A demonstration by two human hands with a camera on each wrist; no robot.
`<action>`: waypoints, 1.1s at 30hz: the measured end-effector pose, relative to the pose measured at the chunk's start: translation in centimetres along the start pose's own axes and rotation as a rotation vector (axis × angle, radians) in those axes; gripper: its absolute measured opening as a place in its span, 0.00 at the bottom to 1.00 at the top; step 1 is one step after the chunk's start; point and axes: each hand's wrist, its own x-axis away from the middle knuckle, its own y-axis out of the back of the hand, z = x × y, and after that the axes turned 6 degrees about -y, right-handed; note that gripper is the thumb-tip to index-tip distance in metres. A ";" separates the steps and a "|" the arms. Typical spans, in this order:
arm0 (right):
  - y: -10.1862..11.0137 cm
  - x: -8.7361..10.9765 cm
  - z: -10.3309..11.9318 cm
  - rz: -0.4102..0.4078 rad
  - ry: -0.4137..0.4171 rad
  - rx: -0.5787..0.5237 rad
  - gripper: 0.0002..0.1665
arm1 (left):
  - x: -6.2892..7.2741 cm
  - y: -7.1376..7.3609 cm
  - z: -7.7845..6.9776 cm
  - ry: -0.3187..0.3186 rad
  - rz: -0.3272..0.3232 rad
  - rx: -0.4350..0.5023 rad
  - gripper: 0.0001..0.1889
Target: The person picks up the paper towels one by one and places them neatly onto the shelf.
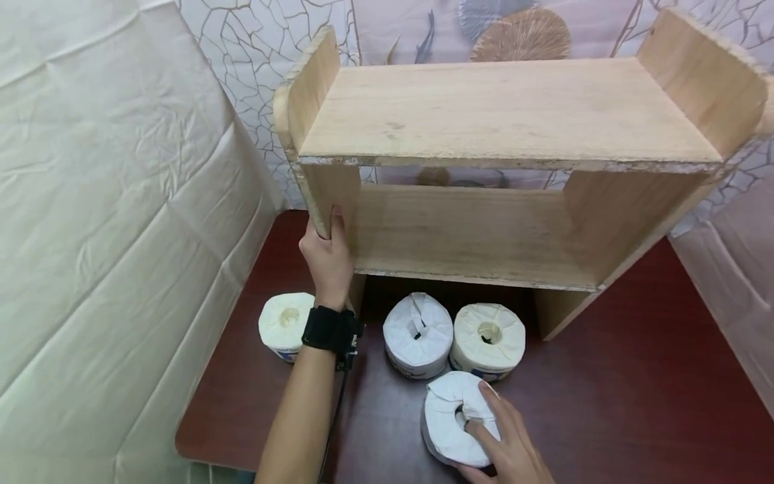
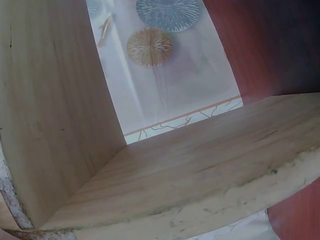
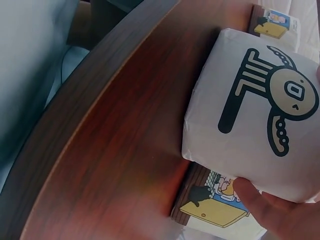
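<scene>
My left hand (image 1: 328, 264) grips the left side panel of a wooden shelf (image 1: 471, 235), thumb on the inner face. The left wrist view shows the shelf's boards (image 2: 180, 175) close up but not the hand. At the table's front, my right hand (image 1: 506, 444) holds a paper-wrapped toilet roll (image 1: 450, 417), with a finger at its centre hole. That roll (image 3: 250, 110) has a dark cartoon figure on its side in the right wrist view. Two more wrapped rolls, a white one (image 1: 417, 336) and a cream one (image 1: 488, 339), stand side by side just behind it.
Another cream roll (image 1: 285, 323) stands left of my left forearm, partly hidden by it. The dark red table (image 1: 653, 376) has a rounded front-left corner. Pale cloth (image 1: 139, 202) hangs along the left side, and a patterned cloth (image 1: 242, 40) covers the back.
</scene>
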 end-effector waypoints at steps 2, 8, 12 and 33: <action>-0.1 -0.1 -0.1 -0.024 0.022 -0.025 0.30 | 0.0 0.0 -0.1 0.003 0.000 0.005 0.21; 0.5 -0.3 -0.2 -0.045 0.043 -0.031 0.30 | 0.0 -0.1 0.0 0.023 -0.001 0.015 0.19; 1.3 -0.8 0.0 -0.084 0.061 -0.047 0.29 | 0.1 0.0 -0.1 0.026 -0.006 0.011 0.20; 4.9 -3.7 1.7 -0.213 0.118 -0.092 0.28 | 0.1 0.0 -3.2 0.057 0.001 0.009 0.19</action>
